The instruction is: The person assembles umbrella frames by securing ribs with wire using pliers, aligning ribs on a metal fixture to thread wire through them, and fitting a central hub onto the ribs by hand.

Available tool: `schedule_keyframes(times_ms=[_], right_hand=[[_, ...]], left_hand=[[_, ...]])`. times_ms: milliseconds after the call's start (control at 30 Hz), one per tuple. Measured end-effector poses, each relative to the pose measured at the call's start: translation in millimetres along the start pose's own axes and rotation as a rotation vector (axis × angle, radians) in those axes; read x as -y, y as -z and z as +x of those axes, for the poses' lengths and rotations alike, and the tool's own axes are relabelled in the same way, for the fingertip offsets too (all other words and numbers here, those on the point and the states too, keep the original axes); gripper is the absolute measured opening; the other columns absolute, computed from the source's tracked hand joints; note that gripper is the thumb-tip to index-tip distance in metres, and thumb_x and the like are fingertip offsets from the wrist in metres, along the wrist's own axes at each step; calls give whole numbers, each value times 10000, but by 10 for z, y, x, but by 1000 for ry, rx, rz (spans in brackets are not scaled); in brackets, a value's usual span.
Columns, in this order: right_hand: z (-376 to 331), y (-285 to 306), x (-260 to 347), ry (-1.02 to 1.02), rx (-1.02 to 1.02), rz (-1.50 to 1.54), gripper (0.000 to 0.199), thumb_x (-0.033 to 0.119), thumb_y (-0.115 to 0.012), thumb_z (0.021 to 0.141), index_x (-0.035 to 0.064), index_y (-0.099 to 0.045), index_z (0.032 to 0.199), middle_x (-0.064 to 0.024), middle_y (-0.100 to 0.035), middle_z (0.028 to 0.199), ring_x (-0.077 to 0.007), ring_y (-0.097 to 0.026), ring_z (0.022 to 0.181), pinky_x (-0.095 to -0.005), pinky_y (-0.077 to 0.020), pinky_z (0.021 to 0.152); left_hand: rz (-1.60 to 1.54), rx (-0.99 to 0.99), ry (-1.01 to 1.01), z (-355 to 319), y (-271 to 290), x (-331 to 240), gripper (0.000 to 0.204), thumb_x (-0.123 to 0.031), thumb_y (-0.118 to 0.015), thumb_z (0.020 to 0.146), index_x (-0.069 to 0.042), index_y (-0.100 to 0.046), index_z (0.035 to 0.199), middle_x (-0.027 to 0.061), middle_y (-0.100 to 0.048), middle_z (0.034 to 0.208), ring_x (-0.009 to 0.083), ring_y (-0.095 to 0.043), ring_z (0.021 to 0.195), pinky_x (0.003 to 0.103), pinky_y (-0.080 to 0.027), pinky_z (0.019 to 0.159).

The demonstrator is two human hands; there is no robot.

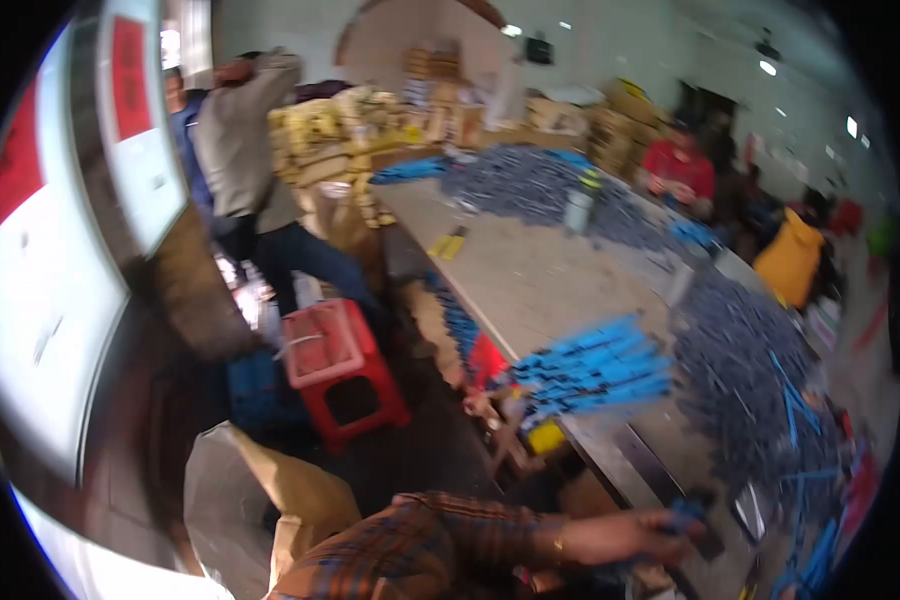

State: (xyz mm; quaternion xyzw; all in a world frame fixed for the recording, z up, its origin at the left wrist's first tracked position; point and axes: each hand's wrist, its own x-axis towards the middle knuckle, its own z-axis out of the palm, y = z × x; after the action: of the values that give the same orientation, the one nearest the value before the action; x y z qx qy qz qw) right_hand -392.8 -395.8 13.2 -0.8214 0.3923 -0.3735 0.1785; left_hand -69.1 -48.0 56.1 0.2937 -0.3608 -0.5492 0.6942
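Observation:
My left hand [625, 537], in a plaid sleeve, stretches across the lower right beside the table edge. Its fingers are curled round a small dark blue and black thing [688, 515], blurred and partly hidden. My right hand does not show. Beyond my left hand, a bundle of long blue pieces with black parts [600, 365] lies at the near edge of the table [530, 270]. A dark flat bar [650, 465] rests on the table just behind the hand. To the right of the hand lies a pale flat rectangular thing [750, 510].
Heaps of grey pieces [740, 360] cover the table's right and far sides. A grey-green bottle [578, 208] and a yellow-handled tool [448, 243] stand out. At left are a red stool [345, 370], a brown paper sack [290, 500] and a standing person [245, 150]. Others sit opposite.

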Motion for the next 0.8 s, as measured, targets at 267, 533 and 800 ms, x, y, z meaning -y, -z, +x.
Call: schedule_keyframes(times_ms=[267,533,800], right_hand=[[-754,-677,1752,-139,705,600,146,163,-537,878,37,-523,806,36,-425,590,-54,-405,562,-225,-345,487],[-1138,-722,1815,-11,750,535,202,224,-516,888,39,-525,805,-60,-448,600,-131,-428,563,-301,-379,515],[-1209,-613,1894,104,599,506,350,232,-596,838,53,-464,1108,4,-470,681,-83,-449,604,-246,-401,571]], left_hand=[[-299,-368,-147,70,279,-158,209,-65,-563,855,-41,-534,1061,126,-616,1025,212,-605,931,326,-490,815],[-39,-333,-329,249,92,111,112,-50,-559,851,-62,-536,961,107,-610,856,191,-607,791,309,-502,696],[-66,-441,-383,407,-214,139,111,-137,-496,905,-68,-477,990,65,-555,681,151,-566,678,272,-462,609]])
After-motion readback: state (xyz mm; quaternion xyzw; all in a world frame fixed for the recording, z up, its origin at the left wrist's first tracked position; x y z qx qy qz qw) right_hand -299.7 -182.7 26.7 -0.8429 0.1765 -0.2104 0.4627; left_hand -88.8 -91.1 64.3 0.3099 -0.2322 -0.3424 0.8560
